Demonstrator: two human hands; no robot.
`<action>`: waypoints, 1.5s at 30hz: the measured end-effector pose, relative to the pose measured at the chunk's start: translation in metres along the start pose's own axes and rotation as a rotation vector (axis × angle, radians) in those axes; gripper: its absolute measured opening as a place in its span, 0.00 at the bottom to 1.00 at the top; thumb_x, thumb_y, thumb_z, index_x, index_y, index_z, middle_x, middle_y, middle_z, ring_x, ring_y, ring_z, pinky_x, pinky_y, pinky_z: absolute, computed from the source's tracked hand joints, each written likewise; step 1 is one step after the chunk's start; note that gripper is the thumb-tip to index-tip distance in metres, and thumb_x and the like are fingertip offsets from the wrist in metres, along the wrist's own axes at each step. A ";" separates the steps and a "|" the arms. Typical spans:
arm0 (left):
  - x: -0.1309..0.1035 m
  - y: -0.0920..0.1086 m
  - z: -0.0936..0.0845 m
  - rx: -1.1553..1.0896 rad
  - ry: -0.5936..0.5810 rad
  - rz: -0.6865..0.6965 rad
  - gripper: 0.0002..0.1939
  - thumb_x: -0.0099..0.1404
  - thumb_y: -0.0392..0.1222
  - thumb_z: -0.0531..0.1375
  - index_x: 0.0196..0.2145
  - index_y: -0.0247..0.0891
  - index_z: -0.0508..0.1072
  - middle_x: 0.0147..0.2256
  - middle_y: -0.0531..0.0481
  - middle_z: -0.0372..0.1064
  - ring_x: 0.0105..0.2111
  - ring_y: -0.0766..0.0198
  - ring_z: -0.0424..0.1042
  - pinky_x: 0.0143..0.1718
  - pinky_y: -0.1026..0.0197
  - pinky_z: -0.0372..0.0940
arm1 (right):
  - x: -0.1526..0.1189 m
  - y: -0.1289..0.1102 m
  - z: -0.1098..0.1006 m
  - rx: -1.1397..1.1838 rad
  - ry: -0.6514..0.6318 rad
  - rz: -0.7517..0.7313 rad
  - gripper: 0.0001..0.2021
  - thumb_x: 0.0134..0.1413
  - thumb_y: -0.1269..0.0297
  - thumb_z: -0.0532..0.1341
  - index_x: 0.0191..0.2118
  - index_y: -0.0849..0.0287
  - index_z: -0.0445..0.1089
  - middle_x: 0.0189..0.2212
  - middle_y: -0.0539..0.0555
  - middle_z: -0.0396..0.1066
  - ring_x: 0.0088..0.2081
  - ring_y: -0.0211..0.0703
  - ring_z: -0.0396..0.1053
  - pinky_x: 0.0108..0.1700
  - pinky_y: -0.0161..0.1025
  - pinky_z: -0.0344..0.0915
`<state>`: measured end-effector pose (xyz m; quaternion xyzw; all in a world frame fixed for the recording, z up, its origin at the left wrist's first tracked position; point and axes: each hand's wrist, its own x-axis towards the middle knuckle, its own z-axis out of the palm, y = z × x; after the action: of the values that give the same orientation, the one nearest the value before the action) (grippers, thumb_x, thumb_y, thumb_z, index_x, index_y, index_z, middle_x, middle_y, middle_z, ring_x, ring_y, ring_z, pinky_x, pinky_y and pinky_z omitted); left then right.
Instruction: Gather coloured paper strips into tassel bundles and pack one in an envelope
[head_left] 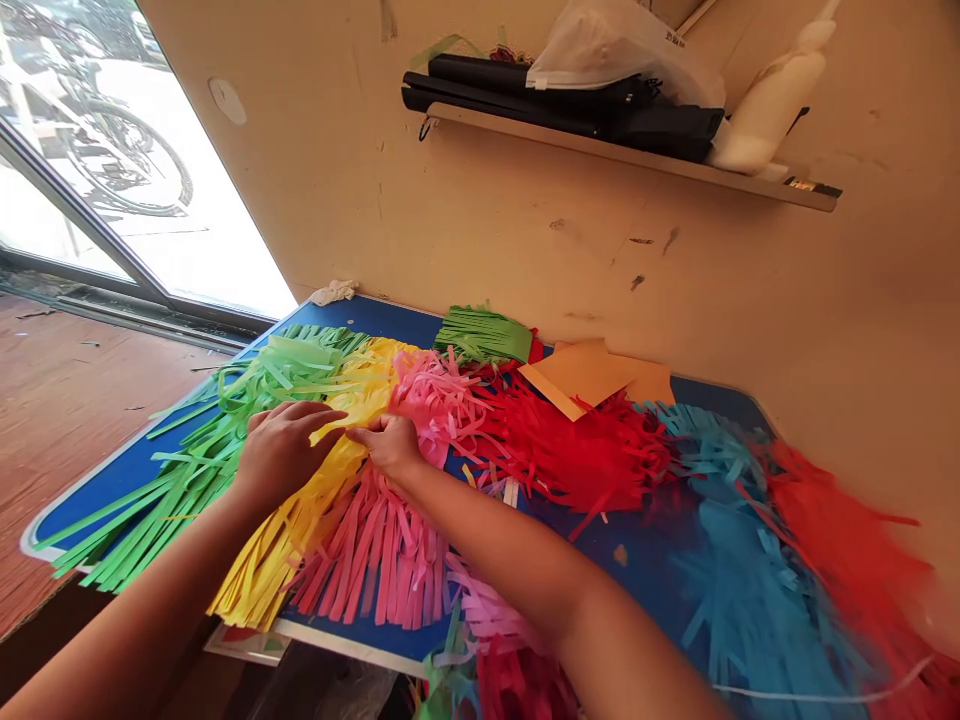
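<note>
A bundle of yellow fringed tissue paper lies across the table, its strips fanning toward the front edge. My left hand is over the bundle's upper part, fingers curled on the yellow paper. From the right, my right hand pinches the same paper between thumb and fingers. Green fringed paper spreads out beside my left hand. Pink fringed paper lies under and beside my right wrist. Red fringed paper sits farther right.
The blue table stands against the wall. Orange paper sheets and a green fringed stack lie at its back. Blue fringe and orange-red fringe cover its right side. A wall shelf holds a white bottle.
</note>
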<state>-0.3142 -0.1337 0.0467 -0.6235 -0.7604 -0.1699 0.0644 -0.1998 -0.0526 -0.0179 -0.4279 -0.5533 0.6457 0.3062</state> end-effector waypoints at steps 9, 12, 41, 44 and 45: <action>0.003 -0.008 0.001 -0.114 -0.080 -0.038 0.22 0.64 0.55 0.49 0.36 0.43 0.79 0.41 0.45 0.77 0.36 0.56 0.75 0.36 0.58 0.66 | -0.008 -0.003 -0.007 0.170 -0.061 0.009 0.18 0.35 0.50 0.71 0.20 0.60 0.70 0.18 0.44 0.66 0.23 0.34 0.61 0.27 0.31 0.58; -0.010 0.010 -0.003 -0.041 0.030 -0.099 0.23 0.66 0.55 0.48 0.41 0.40 0.77 0.47 0.39 0.73 0.46 0.47 0.72 0.46 0.50 0.63 | -0.008 -0.002 -0.006 0.216 -0.028 0.039 0.18 0.34 0.51 0.72 0.20 0.60 0.69 0.17 0.43 0.65 0.22 0.33 0.60 0.26 0.31 0.58; -0.002 0.019 -0.004 0.011 -0.132 -0.242 0.20 0.62 0.57 0.54 0.36 0.43 0.80 0.43 0.40 0.73 0.46 0.42 0.70 0.41 0.48 0.63 | -0.020 0.002 0.001 0.167 -0.088 -0.003 0.15 0.42 0.52 0.70 0.25 0.61 0.76 0.24 0.49 0.75 0.28 0.38 0.71 0.34 0.33 0.66; 0.001 0.013 -0.002 -0.025 -0.137 -0.248 0.19 0.63 0.55 0.54 0.33 0.42 0.79 0.40 0.42 0.75 0.40 0.50 0.73 0.38 0.53 0.64 | -0.018 0.002 0.001 0.063 -0.058 -0.012 0.14 0.48 0.53 0.67 0.28 0.61 0.76 0.26 0.51 0.76 0.30 0.39 0.72 0.34 0.33 0.67; 0.002 0.012 -0.002 -0.032 -0.134 -0.255 0.19 0.63 0.56 0.54 0.33 0.41 0.79 0.40 0.43 0.75 0.38 0.52 0.73 0.37 0.54 0.64 | -0.017 0.001 0.000 0.017 -0.046 -0.012 0.13 0.51 0.54 0.66 0.28 0.61 0.76 0.26 0.51 0.76 0.30 0.39 0.72 0.33 0.33 0.67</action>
<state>-0.3036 -0.1311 0.0513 -0.5329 -0.8332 -0.1467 -0.0186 -0.1922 -0.0676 -0.0156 -0.4072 -0.5573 0.6581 0.3009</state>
